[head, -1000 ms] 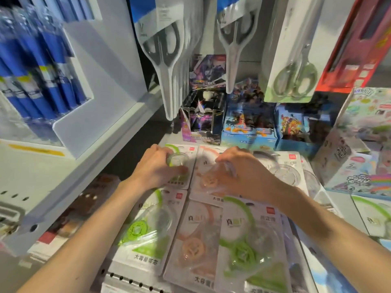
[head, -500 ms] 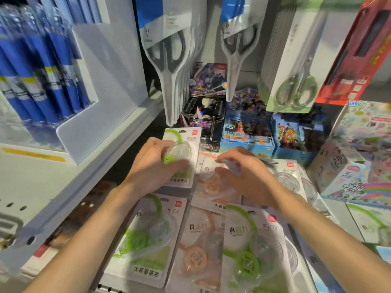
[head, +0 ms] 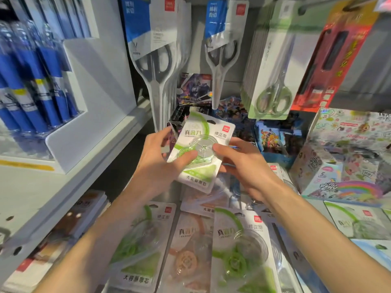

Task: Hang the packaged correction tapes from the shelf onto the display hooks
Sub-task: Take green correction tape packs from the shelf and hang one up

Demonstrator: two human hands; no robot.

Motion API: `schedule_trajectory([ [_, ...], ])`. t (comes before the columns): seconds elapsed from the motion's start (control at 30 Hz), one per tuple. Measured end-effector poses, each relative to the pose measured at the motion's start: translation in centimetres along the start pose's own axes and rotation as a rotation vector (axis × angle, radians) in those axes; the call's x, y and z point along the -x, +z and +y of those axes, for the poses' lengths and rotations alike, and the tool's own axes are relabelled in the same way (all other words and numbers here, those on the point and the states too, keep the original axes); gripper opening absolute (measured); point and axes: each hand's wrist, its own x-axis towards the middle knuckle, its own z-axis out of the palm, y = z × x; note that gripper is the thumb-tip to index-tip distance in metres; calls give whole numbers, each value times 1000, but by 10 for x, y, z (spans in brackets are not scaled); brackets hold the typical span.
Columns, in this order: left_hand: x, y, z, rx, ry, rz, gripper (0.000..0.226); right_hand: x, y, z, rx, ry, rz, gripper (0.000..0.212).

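Nearest you, three correction tape packs are lying flat in a row on the shelf (head: 175, 195): a green pack (head: 139, 248), an orange pack (head: 188, 259) and a second green pack (head: 239, 256). More packs are lying partly hidden behind them, too overlapped to count.

Above that row you are holding up one green correction tape pack (head: 201, 153), lifted clear of the shelf and tilted slightly. Your left hand (head: 156, 166) is gripping its left edge, thumb pressing on the clear blister, fingers curling behind the card. Your right hand (head: 243, 166) is pinching its right side, thumb on the blister, fingers behind.

Beyond the held pack, colourful card boxes (head: 273, 136) are standing at the back of the shelf. Above it, three sets of packaged scissors (head: 156, 66) are hanging. To its left, blue pens (head: 33, 81) are standing in a white holder; to its right, a sticker-print box (head: 347, 153) is sitting.
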Motion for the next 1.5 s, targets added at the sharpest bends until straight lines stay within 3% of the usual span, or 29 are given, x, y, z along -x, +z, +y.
schedule_trajectory([
  [0.07,-6,-1,-3,270,-181,-138,56,1,2,-2,-25,-11,-44,31],
  [0.17,-7,-5,-8,390,-233,-258,39,2,6,-2,31,-34,-124,20],
  [0.3,-3,-18,-15,421,-165,-176,41,-5,-3,-4,239,-106,-135,13],
  [0.43,0,-33,-25,405,-123,-56,38,-24,-23,3,831,-178,-39,17],
  [0.57,2,-36,-32,367,-128,-21,30,-41,-30,15,1300,-90,-108,30],
  [0.77,3,-34,-40,306,-130,-8,22,-51,-26,21,1462,-24,-196,35],
  [0.83,3,-35,-40,297,-130,4,21,-55,-27,23,1421,-4,-199,28],
  [0.97,2,-36,-41,311,-119,29,22,-57,-29,19,981,75,-173,17],
  [1.07,2,-35,-40,330,-102,73,22,-56,-25,8,803,-38,-67,19],
  [1.33,6,-34,-35,315,-84,154,21,-15,-1,-24,504,-423,-10,17],
  [1.5,23,-29,-12,362,1,54,21,11,8,-44,406,-440,82,20],
])
